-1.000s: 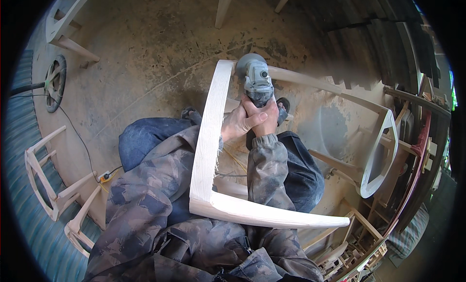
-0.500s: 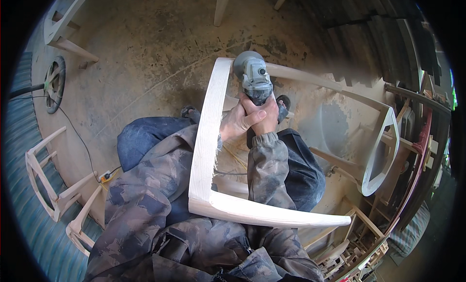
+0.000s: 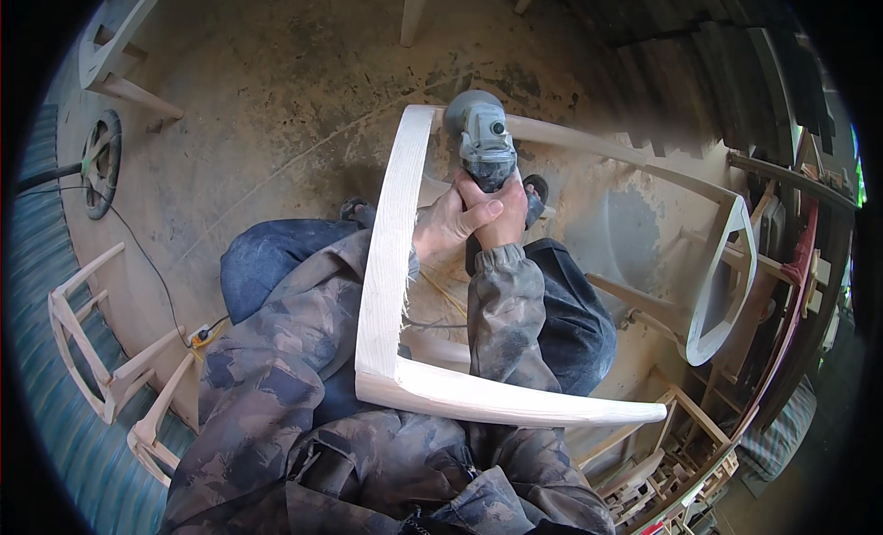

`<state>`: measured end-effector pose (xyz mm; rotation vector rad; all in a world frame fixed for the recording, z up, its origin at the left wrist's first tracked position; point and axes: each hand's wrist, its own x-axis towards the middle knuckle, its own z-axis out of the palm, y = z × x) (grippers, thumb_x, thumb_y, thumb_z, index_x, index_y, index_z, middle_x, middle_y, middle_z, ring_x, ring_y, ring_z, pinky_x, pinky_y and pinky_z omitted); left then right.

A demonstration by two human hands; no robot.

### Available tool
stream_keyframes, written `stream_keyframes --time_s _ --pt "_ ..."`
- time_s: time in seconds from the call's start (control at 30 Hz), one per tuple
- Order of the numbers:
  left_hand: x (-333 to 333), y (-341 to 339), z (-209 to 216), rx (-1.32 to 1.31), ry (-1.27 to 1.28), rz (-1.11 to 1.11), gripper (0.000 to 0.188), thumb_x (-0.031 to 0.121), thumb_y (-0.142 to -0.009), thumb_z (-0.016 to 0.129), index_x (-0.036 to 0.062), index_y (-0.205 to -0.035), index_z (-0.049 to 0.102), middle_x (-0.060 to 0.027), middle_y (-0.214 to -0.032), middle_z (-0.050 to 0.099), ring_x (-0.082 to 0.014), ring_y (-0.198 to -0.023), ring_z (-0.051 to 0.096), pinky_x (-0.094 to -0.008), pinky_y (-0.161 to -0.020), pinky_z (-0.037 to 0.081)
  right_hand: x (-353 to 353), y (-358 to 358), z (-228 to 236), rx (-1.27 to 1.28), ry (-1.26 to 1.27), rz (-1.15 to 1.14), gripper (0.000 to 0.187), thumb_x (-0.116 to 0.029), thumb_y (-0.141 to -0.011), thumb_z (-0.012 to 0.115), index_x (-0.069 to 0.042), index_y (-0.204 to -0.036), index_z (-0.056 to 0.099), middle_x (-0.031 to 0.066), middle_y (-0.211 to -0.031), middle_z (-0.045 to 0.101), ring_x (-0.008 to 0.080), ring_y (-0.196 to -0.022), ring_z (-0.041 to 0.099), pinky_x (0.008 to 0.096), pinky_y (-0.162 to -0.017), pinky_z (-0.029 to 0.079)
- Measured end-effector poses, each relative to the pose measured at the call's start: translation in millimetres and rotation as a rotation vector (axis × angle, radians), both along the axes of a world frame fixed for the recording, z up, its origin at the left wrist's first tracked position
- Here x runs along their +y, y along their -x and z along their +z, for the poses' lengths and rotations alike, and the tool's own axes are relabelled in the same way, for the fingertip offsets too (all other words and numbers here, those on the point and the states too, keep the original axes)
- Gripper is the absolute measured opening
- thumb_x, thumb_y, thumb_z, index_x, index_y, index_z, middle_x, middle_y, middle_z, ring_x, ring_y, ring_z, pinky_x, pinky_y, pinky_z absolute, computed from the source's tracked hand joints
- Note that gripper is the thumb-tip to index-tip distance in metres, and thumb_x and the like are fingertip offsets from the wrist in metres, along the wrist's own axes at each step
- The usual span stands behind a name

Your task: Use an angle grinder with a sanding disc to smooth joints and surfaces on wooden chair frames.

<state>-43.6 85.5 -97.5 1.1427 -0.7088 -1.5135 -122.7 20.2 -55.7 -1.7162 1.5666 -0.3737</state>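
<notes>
An angle grinder (image 3: pixel 488 150) with a round disc (image 3: pixel 473 110) points away from me, its disc at the far rail of a pale wooden chair frame (image 3: pixel 391 231). My right hand (image 3: pixel 503 219) wraps round the grinder's body. My left hand (image 3: pixel 450 224) is closed on the grinder too, its fingers pressed against the right hand. The left forearm passes beneath the frame's left beam, which has a ragged, splintery inner edge. Nearest me, a smooth tapering leg of the frame extends to the right across my lap. Both hands partly hide the grinder's handle.
More wooden chair frames stand at the left (image 3: pixel 108 388), upper left and right. A black-rimmed wheel (image 3: pixel 103 164) and a cable lie by the corrugated wall (image 3: pixel 87 443). Stacked wooden parts (image 3: pixel 644 484) fill the lower right. Dark boards (image 3: pixel 717 84) lean at the upper right.
The grinder has shifted slightly to the right along the far rail, both hands moving with it. The frame sits a little higher and further left in view.
</notes>
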Motion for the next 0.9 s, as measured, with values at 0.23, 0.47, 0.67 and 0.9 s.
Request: stream_keyframes --time_s 0.23,0.47,0.67,0.9 --pt "2 6 1 -0.056 0.01 0.02 0.103 0.066 -0.071 0.068 -0.0075 -0.135 0.033 -0.02 -0.126 0.049 -0.0286 -0.118 0.048 -0.0335 -0.102 0.036 4 7 -6 -0.043 0.114 -0.062 0.06 -0.043 -0.065 0.077 -0.002 -0.106 0.061 0.0186 -0.091 0.068 0.0351 -0.086 0.066 0.04 -0.076 0.051" --pt "-2 9 25 0.061 -0.009 0.026 0.1 0.064 -0.072 0.068 -0.0078 -0.134 0.035 -0.019 -0.124 0.051 -0.0274 -0.118 0.048 -0.0332 -0.101 0.037 4 13 -9 0.026 0.079 -0.068 0.062 -0.045 -0.065 0.076 -0.002 -0.106 0.06 0.0196 -0.091 0.067 0.037 -0.087 0.065 0.0411 -0.077 0.051" --pt "-1 3 10 0.029 -0.057 -0.061 0.104 0.067 -0.07 0.069 0.0003 -0.141 0.032 -0.0153 -0.136 0.043 -0.026 -0.13 0.038 -0.0368 -0.108 0.029 3 10 -5 0.022 0.102 -0.04 0.061 -0.045 -0.065 0.075 -0.002 -0.105 0.06 0.021 -0.091 0.067 0.0386 -0.087 0.065 0.0429 -0.076 0.05" --pt "0 10 29 -0.128 -0.136 -0.307 0.086 0.065 -0.074 0.067 -0.0061 -0.121 0.052 -0.0177 -0.115 0.058 -0.0277 -0.109 0.055 -0.0335 -0.094 0.042 27 38 -10 -0.212 0.154 -0.149 0.048 -0.034 -0.068 0.077 -0.001 -0.101 0.063 0.0182 -0.088 0.067 0.0346 -0.082 0.066 0.0395 -0.074 0.05"
